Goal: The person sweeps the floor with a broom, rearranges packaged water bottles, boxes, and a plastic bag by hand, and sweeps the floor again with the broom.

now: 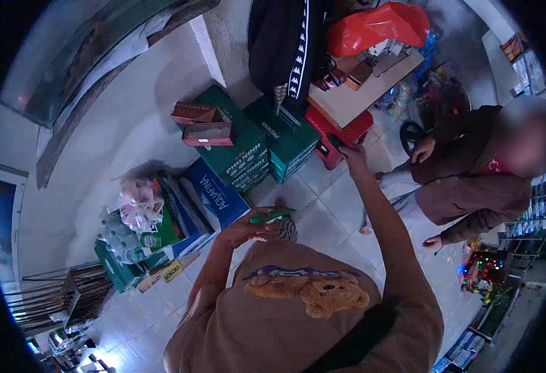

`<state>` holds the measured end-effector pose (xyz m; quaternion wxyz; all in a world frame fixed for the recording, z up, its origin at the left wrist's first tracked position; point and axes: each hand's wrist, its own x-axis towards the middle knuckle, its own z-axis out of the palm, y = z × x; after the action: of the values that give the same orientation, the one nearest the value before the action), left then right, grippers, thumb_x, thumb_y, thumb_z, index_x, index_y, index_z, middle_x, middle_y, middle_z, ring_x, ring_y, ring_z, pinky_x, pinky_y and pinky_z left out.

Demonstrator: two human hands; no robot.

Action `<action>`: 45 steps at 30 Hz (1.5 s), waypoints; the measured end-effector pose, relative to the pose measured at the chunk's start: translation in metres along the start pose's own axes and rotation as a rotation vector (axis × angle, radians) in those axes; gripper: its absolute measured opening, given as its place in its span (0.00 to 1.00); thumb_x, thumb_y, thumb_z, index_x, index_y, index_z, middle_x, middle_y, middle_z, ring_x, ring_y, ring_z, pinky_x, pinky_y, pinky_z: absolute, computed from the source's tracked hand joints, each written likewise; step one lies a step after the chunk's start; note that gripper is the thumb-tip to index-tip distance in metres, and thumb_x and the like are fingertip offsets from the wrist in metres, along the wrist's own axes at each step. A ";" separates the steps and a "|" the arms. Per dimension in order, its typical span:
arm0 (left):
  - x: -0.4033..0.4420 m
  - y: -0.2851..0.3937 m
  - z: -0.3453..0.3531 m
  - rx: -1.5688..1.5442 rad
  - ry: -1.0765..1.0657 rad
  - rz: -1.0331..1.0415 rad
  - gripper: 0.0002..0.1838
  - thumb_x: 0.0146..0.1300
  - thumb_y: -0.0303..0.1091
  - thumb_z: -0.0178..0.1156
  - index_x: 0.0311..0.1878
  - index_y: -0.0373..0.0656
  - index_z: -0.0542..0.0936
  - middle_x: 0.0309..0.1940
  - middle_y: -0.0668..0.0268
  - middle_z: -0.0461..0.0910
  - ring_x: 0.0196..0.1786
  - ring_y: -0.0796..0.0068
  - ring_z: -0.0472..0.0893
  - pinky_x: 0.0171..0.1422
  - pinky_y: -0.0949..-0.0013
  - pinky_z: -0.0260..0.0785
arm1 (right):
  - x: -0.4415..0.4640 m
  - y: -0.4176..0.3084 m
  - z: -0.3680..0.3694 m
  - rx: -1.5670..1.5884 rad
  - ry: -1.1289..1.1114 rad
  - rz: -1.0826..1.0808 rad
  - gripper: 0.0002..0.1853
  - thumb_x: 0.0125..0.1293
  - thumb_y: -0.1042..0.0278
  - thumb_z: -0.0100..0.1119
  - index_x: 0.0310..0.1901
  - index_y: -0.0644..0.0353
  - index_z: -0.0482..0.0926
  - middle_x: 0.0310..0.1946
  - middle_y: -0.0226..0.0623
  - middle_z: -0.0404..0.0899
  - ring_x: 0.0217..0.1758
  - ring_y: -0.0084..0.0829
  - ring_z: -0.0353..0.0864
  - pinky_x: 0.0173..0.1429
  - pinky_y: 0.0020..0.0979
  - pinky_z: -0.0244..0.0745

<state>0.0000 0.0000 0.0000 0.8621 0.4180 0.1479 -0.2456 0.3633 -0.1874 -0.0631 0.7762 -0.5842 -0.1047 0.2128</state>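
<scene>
- Head view: the right hand (352, 156) reaches forward at the end of a stretched arm, its fingers closed round a dark slim object (334, 142).
- The object juts ahead of those fingers, its long axis slanting away and to the left, in front of the red case (355, 133) and beside the green carton (290, 138); whether it touches either cannot be told.
- The left hand (243, 231) is closer to the body, its fingers bent round a green object (272, 216) that lies roughly crosswise, near the blue carton (214, 193).
- The right hand is much the nearer to the red case; the left, to the blue carton.
- Another person (472, 161) is off to the right.
</scene>
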 end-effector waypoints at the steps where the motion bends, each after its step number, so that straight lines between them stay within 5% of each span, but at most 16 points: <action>1: -0.002 -0.004 -0.003 -0.195 -0.032 0.089 0.28 0.51 0.35 0.55 0.54 0.50 0.55 0.53 0.46 0.57 0.54 0.55 0.63 0.54 0.57 0.59 | 0.002 -0.008 0.015 0.049 -0.026 -0.052 0.25 0.40 0.77 0.59 0.43 0.63 0.63 0.35 0.39 0.70 0.42 0.32 0.70 0.49 0.28 0.63; 4: 0.069 0.020 -0.001 -0.680 -0.108 0.196 0.24 0.51 0.33 0.52 0.52 0.48 0.59 0.53 0.46 0.58 0.55 0.52 0.62 0.55 0.57 0.58 | 0.071 -0.050 0.006 -0.155 0.107 0.085 0.26 0.36 0.79 0.61 0.41 0.63 0.63 0.32 0.36 0.69 0.37 0.30 0.69 0.45 0.28 0.65; 6: 0.083 0.046 -0.014 -0.998 -0.156 0.249 0.21 0.51 0.35 0.49 0.50 0.46 0.61 0.52 0.43 0.58 0.54 0.49 0.61 0.55 0.58 0.58 | 0.147 0.002 -0.021 -0.413 0.120 -0.265 0.27 0.34 0.78 0.63 0.41 0.64 0.63 0.34 0.36 0.68 0.36 0.29 0.68 0.45 0.28 0.65; 7: 0.091 0.056 -0.019 -1.001 -0.151 0.255 0.21 0.51 0.35 0.49 0.50 0.46 0.61 0.52 0.43 0.58 0.54 0.49 0.61 0.55 0.58 0.58 | 0.186 0.036 -0.052 -0.762 0.138 -0.503 0.29 0.34 0.77 0.64 0.42 0.64 0.62 0.36 0.37 0.68 0.37 0.29 0.69 0.43 0.28 0.65; 12: 0.130 0.086 -0.033 -0.919 0.043 0.105 0.20 0.52 0.42 0.50 0.45 0.39 0.66 0.54 0.39 0.52 0.51 0.51 0.64 0.49 0.62 0.64 | 0.205 -0.009 -0.030 -0.790 -0.033 -0.465 0.29 0.35 0.73 0.63 0.44 0.59 0.64 0.39 0.39 0.69 0.37 0.34 0.72 0.40 0.30 0.69; 15: 0.145 0.089 -0.029 -0.990 0.163 0.122 0.19 0.52 0.37 0.50 0.45 0.35 0.64 0.48 0.44 0.60 0.49 0.52 0.66 0.46 0.63 0.67 | 0.208 -0.018 -0.024 -1.259 0.101 -0.297 0.29 0.41 0.74 0.58 0.49 0.58 0.61 0.43 0.48 0.67 0.40 0.42 0.71 0.46 0.37 0.65; 18: 0.153 0.092 -0.013 -1.196 0.275 0.145 0.18 0.50 0.28 0.53 0.45 0.33 0.65 0.43 0.51 0.65 0.47 0.62 0.68 0.47 0.69 0.68 | 0.171 -0.030 -0.002 -1.403 0.464 -0.555 0.31 0.39 0.71 0.56 0.51 0.61 0.61 0.51 0.50 0.58 0.54 0.45 0.58 0.56 0.39 0.53; 20: 0.166 0.067 -0.017 -1.707 0.263 0.046 0.16 0.50 0.26 0.52 0.43 0.33 0.66 0.45 0.53 0.65 0.45 0.65 0.69 0.46 0.70 0.68 | 0.142 -0.017 -0.010 -1.271 0.072 -0.721 0.29 0.39 0.71 0.55 0.49 0.62 0.63 0.50 0.50 0.59 0.53 0.46 0.58 0.55 0.42 0.52; 24: 0.194 0.047 0.013 -1.736 0.324 0.304 0.14 0.46 0.19 0.44 0.41 0.32 0.65 0.32 0.58 0.70 0.36 0.67 0.71 0.38 0.72 0.69 | 0.071 0.006 -0.044 -1.472 -0.662 -0.736 0.21 0.42 0.71 0.51 0.43 0.62 0.67 0.48 0.46 0.62 0.51 0.45 0.59 0.52 0.43 0.54; 29: 0.219 0.031 0.064 -1.130 0.469 0.379 0.08 0.49 0.22 0.47 0.35 0.40 0.66 0.19 0.65 0.68 0.21 0.74 0.69 0.24 0.76 0.64 | 0.044 0.052 -0.111 -1.146 -0.968 -0.127 0.16 0.49 0.64 0.47 0.40 0.61 0.69 0.40 0.45 0.68 0.43 0.40 0.67 0.45 0.39 0.61; 31: 0.223 0.021 0.089 -0.856 0.511 0.394 0.14 0.50 0.23 0.47 0.42 0.43 0.64 0.18 0.66 0.67 0.18 0.74 0.68 0.22 0.75 0.63 | 0.042 0.073 -0.140 -0.573 -0.928 0.689 0.17 0.50 0.59 0.49 0.38 0.62 0.70 0.34 0.43 0.71 0.37 0.34 0.70 0.40 0.33 0.65; 34: 0.229 0.016 0.125 -0.884 0.479 0.169 0.26 0.51 0.23 0.47 0.55 0.48 0.57 0.18 0.66 0.67 0.18 0.75 0.68 0.21 0.74 0.63 | 0.066 0.125 -0.171 -0.919 -1.294 0.682 0.22 0.51 0.51 0.52 0.38 0.63 0.68 0.29 0.39 0.72 0.33 0.29 0.71 0.37 0.31 0.65; 38: 0.229 0.042 0.181 -0.399 0.626 -0.065 0.31 0.50 0.22 0.46 0.59 0.49 0.51 0.21 0.65 0.68 0.20 0.75 0.69 0.21 0.74 0.63 | 0.060 0.042 -0.125 -0.880 -1.134 1.259 0.19 0.55 0.46 0.44 0.31 0.56 0.72 0.22 0.29 0.73 0.24 0.24 0.70 0.34 0.27 0.69; 40: 0.231 0.051 0.191 -0.288 0.542 -0.080 0.31 0.50 0.21 0.46 0.59 0.49 0.52 0.26 0.64 0.70 0.21 0.75 0.70 0.22 0.74 0.63 | 0.049 0.017 -0.107 -0.637 -1.201 1.378 0.26 0.55 0.40 0.39 0.37 0.57 0.69 0.25 0.30 0.75 0.28 0.25 0.72 0.37 0.32 0.68; 43: 0.245 0.031 0.189 -0.132 0.585 -0.051 0.32 0.50 0.25 0.48 0.59 0.50 0.50 0.27 0.62 0.71 0.20 0.72 0.70 0.23 0.73 0.63 | 0.026 0.027 -0.089 -0.563 -1.496 1.510 0.41 0.51 0.33 0.38 0.57 0.60 0.51 0.54 0.47 0.56 0.48 0.31 0.65 0.47 0.32 0.63; 45: 0.248 -0.001 0.184 0.048 0.625 -0.076 0.33 0.50 0.26 0.49 0.60 0.51 0.49 0.26 0.60 0.72 0.19 0.68 0.70 0.24 0.70 0.64 | 0.000 0.074 -0.096 -0.519 -1.519 1.454 0.34 0.55 0.39 0.38 0.53 0.60 0.57 0.45 0.44 0.66 0.40 0.31 0.71 0.37 0.27 0.68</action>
<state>0.2155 -0.2204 -0.0029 0.7550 0.4878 0.4151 -0.1406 0.3872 -0.2532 -0.1613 0.0491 -0.3686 -0.2286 0.8997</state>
